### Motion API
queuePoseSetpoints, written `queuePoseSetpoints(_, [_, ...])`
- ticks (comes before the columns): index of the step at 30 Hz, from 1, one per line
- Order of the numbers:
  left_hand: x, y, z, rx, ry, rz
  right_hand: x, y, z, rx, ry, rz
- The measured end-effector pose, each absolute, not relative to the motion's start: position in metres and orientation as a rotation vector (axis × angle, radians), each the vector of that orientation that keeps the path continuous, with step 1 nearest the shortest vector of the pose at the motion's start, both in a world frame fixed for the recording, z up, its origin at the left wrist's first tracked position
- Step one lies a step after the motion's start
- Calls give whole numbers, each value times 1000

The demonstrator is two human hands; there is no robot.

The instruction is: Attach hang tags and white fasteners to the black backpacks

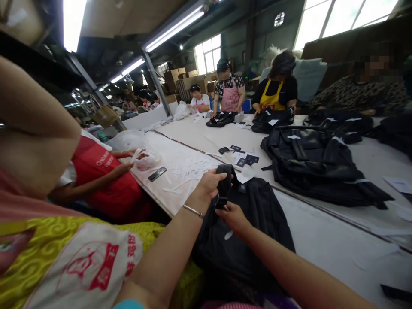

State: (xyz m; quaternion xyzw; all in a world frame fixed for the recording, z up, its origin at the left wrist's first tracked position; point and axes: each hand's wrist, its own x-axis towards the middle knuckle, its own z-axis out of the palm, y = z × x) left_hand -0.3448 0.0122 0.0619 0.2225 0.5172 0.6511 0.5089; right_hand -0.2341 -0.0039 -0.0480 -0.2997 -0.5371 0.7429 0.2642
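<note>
A black backpack (257, 223) lies flat on the white table in front of me. Above it my left hand (210, 182) is closed on a black strap (225, 178), which loops up over the fingers. Lower on the same strap, by its black buckle (221, 201), my right hand (233, 216) pinches with thumb and fingers. A small dark tag (242, 188) rests at the top of the backpack, and a small white mark (228, 235) shows on its front.
Black bags (315, 159) are heaped at the right. Dark tags (247, 160) and white paper strips (193, 169) lie beyond my hands, near a phone (157, 174). On the left a person in a red apron (106, 180) holds white material. Several people stand across the table.
</note>
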Motion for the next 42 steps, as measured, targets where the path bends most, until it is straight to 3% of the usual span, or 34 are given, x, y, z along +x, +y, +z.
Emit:
queuePoseSetpoints(14, [-359,31,51,427,1315,1537,-247,26,-85,-933,-1485,1908])
queuePoseSetpoints(27, [-406,-30,-10,-99,1478,1206,-266,69,-128,-1197,-1597,1756])
queuePoseSetpoints(33, [-406,-63,-31,-117,1270,1090,-275,80,-140,-1159,-1689,1826])
queuePoseSetpoints(42, [-378,-70,-60,-160,1383,1141,-277,79,-128,-886,-1722,1950])
